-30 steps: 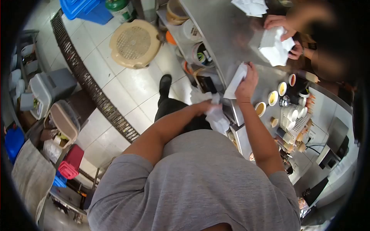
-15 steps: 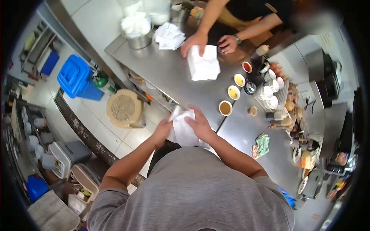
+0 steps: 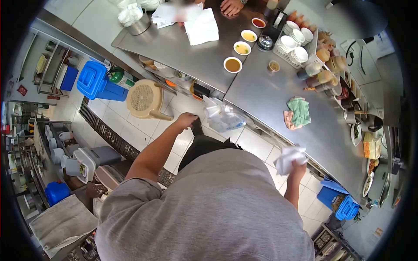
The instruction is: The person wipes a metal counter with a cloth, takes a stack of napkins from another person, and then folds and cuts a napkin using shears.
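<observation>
In my right hand (image 3: pixel 298 168) is a crumpled piece of white paper (image 3: pixel 288 159), held low at my right side by the counter's front edge. My left hand (image 3: pixel 187 121) hangs over the floor at my front left, fingers loosely bent and apart, with nothing visible in it. Close beside it are my dark trousers (image 3: pixel 209 145). A stack of white paper (image 3: pixel 202 27) lies on the steel counter (image 3: pixel 174 56) opposite. Another person's hand (image 3: pixel 231 7) rests at the counter's far edge, and more of that person's fingers show behind the paper.
Small bowls of sauce (image 3: pixel 233 65) line the counter near a basket of white cups (image 3: pixel 287 44). A green cloth (image 3: pixel 298 111) lies further right. A clear plastic bag (image 3: pixel 222 115) hangs below the edge. On the floor stand a beige stool (image 3: pixel 143 99) and a blue bin (image 3: pixel 92 80).
My hands have parted: the right has carried the white paper to my right side, and the left has let go of it. The view has shifted to the right.
</observation>
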`<state>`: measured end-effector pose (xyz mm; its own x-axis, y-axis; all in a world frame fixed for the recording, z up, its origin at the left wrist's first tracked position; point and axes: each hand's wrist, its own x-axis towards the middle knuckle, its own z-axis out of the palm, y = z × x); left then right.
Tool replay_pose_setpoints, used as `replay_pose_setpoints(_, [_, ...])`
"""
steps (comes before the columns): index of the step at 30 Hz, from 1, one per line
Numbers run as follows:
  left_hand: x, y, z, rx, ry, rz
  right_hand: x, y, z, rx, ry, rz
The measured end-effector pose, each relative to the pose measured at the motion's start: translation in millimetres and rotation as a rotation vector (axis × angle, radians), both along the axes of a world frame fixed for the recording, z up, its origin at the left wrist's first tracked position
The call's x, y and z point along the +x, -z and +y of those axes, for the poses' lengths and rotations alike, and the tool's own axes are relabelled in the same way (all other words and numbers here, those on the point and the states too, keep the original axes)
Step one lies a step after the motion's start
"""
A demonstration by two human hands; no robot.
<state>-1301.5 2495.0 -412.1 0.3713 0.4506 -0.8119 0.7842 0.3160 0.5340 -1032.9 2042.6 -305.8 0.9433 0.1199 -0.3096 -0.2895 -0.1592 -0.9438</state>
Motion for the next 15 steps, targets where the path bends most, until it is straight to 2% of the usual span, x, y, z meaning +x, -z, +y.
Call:
replay_pose_setpoints(1, [-6.9, 17.5, -4.3, 0.003, 0.008, 0.000, -3.7, 0.1, -19.8, -0.023, 0.082, 0.064])
replay_pose_setpoints(3, [-7.7, 56.7, -10.1, -0.026, -0.114, 0.048, -9.4, 1.7, -46.6, -0.006, 0.091, 0.074])
replay_pose_setpoints(5, [6.4, 74.5, -24.9, -0.050, -0.194, -0.083, -4.6, 2.9, -50.3, -0.016, 0.086, 0.059])
replay_pose_setpoints(7, [32.7, 44.3, -48.2, -0.105, -0.410, -0.302, 2.2, 0.0, -36.7, -0.013, 0.090, 0.048])
replay_pose_setpoints(10, [72.8, 7.3, -60.2, 0.046, -0.445, -0.408, 12.7, -9.4, -4.9, -0.064, -0.030, -0.018])
replay_pose_setpoints(11, [79.6, -4.2, -52.9, 0.068, -0.422, -0.428, 12.1, -11.9, 5.2, -0.034, -0.012, -0.031])
replay_pose_setpoints(14, [94.2, -20.3, -4.5, 0.195, -0.439, -0.683, 11.3, -16.1, 25.8, -0.073, -0.195, -0.070])
replay_pose_setpoints(15, [96.4, -28.1, 20.1, 0.162, -0.497, -0.732, 7.7, -16.2, 28.2, -0.048, -0.168, -0.078])
